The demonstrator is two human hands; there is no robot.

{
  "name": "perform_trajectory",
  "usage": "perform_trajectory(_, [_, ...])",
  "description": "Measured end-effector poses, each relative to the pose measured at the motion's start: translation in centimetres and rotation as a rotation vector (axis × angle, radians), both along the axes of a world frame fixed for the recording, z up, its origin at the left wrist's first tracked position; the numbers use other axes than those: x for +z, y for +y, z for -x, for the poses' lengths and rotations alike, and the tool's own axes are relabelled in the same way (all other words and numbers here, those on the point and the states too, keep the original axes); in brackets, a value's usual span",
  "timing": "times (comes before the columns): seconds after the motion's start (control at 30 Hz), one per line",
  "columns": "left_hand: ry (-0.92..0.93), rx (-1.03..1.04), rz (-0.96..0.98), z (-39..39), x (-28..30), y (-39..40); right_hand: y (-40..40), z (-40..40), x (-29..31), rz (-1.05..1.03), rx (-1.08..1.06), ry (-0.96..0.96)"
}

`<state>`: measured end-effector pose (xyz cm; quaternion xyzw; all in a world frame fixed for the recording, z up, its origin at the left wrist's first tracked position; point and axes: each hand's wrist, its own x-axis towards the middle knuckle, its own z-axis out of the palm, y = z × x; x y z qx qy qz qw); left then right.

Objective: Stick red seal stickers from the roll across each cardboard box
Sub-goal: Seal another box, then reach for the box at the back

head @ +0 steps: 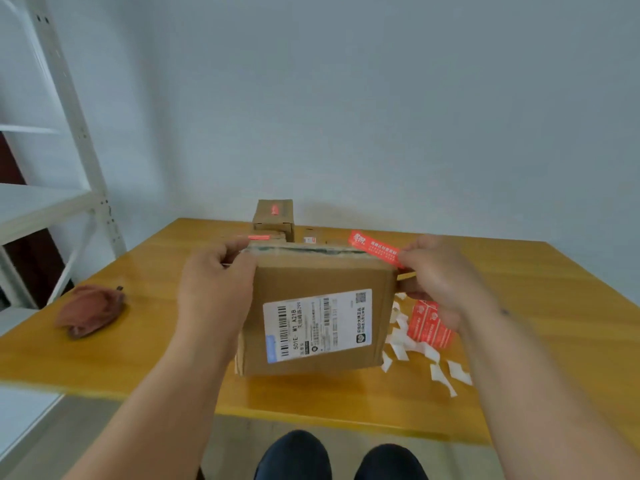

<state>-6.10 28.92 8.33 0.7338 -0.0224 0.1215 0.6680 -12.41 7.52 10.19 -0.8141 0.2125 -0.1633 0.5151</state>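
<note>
A yellow wooden worktop [519, 271] runs to a pale wall, its near edge just under both forearms. A white shelf frame [79, 140] stands beyond the worktop's left edge. Between the two hands, a cardboard box [318, 299] stands tilted up, its white shipping label [317, 325] facing the viewer. The left hand [214, 289] has its grip curled over the box's top left edge. The right hand [440, 278], at the top right corner, pinches a red seal sticker [375, 249] that reaches left over the top edge. Behind the grip are more small boxes [273, 216]. Below the right hand lie the red sticker roll [427, 325] and white backing scraps [440, 372]. Well left of the grip lies a brown cloth [88, 311], with bare wood around it.
</note>
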Motion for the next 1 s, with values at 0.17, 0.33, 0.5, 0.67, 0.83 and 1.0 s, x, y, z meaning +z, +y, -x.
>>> perform_trajectory(0.17, [0.082,0.020,-0.033,1.7,-3.1,1.1,1.0,1.2,-2.6,-0.078,0.023,0.091])
perform_trajectory(0.33, [0.084,-0.026,-0.020,1.0,-5.4,0.2,0.1,1.4,-3.7,-0.160,-0.037,0.081])
perform_trajectory(0.5, [-0.044,-0.088,-0.398,-0.3,-5.4,-1.2,-1.0,0.9,-3.1,-0.048,-0.155,0.022])
perform_trajectory(0.67, [-0.333,-0.280,-1.059,0.2,-3.2,-3.2,0.6,-0.1,-1.3,0.148,-0.098,-0.189])
perform_trajectory(0.83, [-0.372,-0.427,-1.359,-0.8,-3.3,-3.3,2.5,-1.9,-2.2,0.472,0.227,-0.078])
perform_trajectory(1.0, [-0.386,-0.511,-1.338,-1.3,-3.2,-2.6,1.9,-2.3,-2.4,0.548,0.228,-0.041])
